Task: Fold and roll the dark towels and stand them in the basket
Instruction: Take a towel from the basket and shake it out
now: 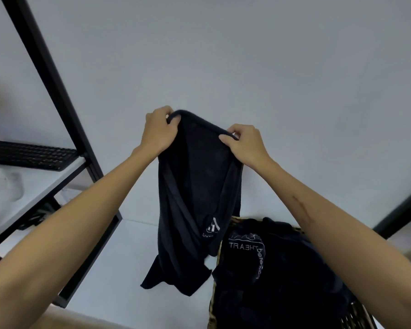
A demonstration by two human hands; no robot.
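Observation:
A dark navy towel (195, 198) with a white logo hangs in the air in front of me, unfolded and creased. My left hand (158, 131) grips its top edge at the left, and my right hand (246, 143) pinches the same edge at the right. Its lower end dangles just above the white table (119, 269). Below right stands a woven basket (217, 252), filled with more dark towels (271, 276); the top one shows white lettering.
A black-framed shelf (57, 96) stands at the left, with a black keyboard (29, 154) and white items on its white board. Another dark frame edge (403, 210) crosses at the right. A plain white wall lies behind.

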